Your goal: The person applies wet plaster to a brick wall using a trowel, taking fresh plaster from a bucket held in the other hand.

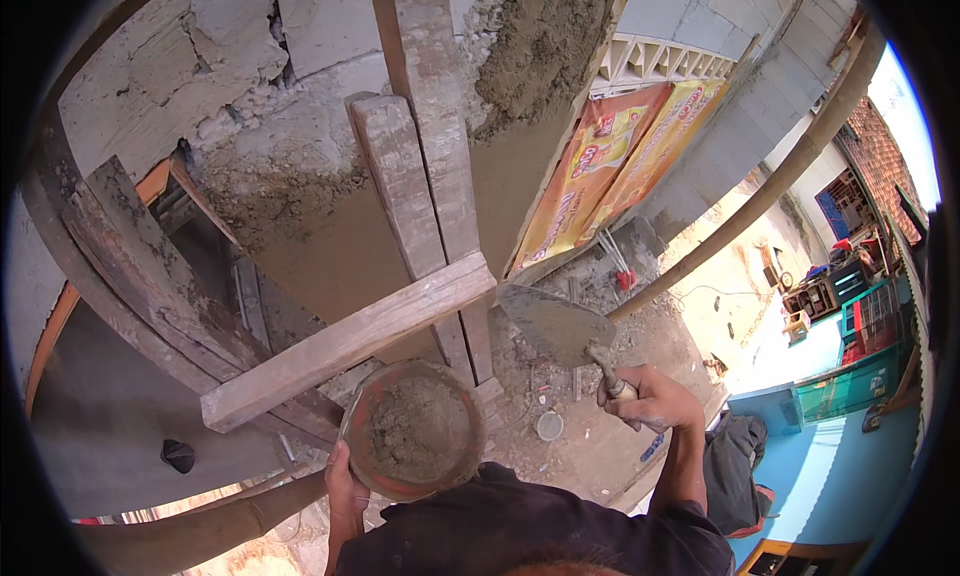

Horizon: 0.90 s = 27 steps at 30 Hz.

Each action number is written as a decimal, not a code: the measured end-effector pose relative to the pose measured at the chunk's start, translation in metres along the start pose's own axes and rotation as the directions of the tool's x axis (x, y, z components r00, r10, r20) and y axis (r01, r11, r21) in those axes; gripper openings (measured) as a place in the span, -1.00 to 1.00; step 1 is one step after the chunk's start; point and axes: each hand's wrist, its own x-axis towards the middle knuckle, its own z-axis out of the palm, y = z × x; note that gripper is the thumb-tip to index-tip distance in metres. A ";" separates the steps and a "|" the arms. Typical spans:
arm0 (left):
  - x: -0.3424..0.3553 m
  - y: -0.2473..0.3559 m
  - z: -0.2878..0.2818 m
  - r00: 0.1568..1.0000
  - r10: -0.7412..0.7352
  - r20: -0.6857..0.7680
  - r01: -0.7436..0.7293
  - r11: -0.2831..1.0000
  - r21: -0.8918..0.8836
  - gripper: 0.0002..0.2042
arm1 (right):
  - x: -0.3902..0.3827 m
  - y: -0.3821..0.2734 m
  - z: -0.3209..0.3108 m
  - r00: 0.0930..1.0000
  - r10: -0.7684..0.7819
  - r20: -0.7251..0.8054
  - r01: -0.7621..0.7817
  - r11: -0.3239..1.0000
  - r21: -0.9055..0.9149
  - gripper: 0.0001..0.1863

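Grey, lumpy mortar (415, 426) lay in the round bowl (400, 488), its reddish rim smeared, before the body near the wooden crossbar (350, 336). The left hand (345, 481) pinched the bowl's left edge; the right hand's (650, 396) fingers curled tightly around the handle of a mortar-coated trowel (550, 321). The blade's tip appeared just beside the crossbar's end; open room separated trowel and bowl.

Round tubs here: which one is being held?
The tub of grey mortar, gripped by the person's left hand; the pale tub stands on the ground below.
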 end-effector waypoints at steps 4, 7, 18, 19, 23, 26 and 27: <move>0.001 0.011 0.022 0.997 0.020 0.072 -0.016 0.999 -0.048 -0.61 | 0.023 -0.013 0.058 0.979 -0.042 0.197 0.163 0.737 -0.655 -0.70; 0.001 0.003 0.023 0.990 0.041 0.132 -0.036 0.999 -0.040 -0.61 | 0.075 -0.001 0.103 0.975 -0.001 0.220 0.179 0.584 -0.792 -0.68; -0.023 0.024 0.018 0.990 0.120 0.073 -0.121 0.992 0.016 -0.63 | 0.103 -0.032 0.122 0.904 -0.154 0.400 0.423 0.469 -0.776 -0.64; -0.023 0.022 0.024 0.993 0.100 0.067 -0.102 0.995 0.014 -0.64 | 0.111 -0.009 0.124 0.917 -0.131 0.378 0.389 0.510 -0.767 -0.62; -0.005 0.012 0.053 0.993 0.074 0.090 -0.081 0.994 0.074 -0.66 | 0.131 0.047 0.143 0.786 -0.031 0.617 0.328 0.868 -0.374 -0.60; -0.004 0.017 0.051 0.994 0.070 0.078 -0.080 0.989 0.122 -0.65 | 0.127 0.022 0.147 0.707 0.206 0.677 -0.034 0.965 -0.259 -0.59; -0.003 0.017 0.048 0.996 0.074 0.058 -0.081 0.989 0.126 -0.64 | 0.119 0.016 0.143 0.774 0.067 0.630 0.117 0.962 -0.247 -0.63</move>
